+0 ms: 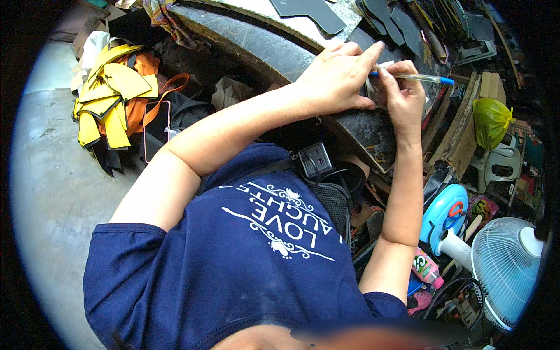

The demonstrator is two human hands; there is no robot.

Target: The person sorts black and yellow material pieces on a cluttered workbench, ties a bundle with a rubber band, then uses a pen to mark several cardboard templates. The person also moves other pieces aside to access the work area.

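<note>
My right hand (403, 96) is closed round a clear ballpoint pen (420, 77) with a blue end. The pen lies almost level, its blue writing end pointing left toward my left hand. Spread over the dark worktable (251, 41), my left hand (338, 76) has its index finger stretched out and its thumb apart. Between the two hands a small pale piece (385, 65) shows by the pen's tip; most of it is hidden by my fingers, so its kind is unclear.
A dark flat cut piece (309, 14) lies on a white sheet beyond my hands, with dark cut sheets (394, 23) at far right. Yellow cut pieces (114, 90) are heaped at left. At right are a yellow-green bag (491, 122) and a fan (506, 268).
</note>
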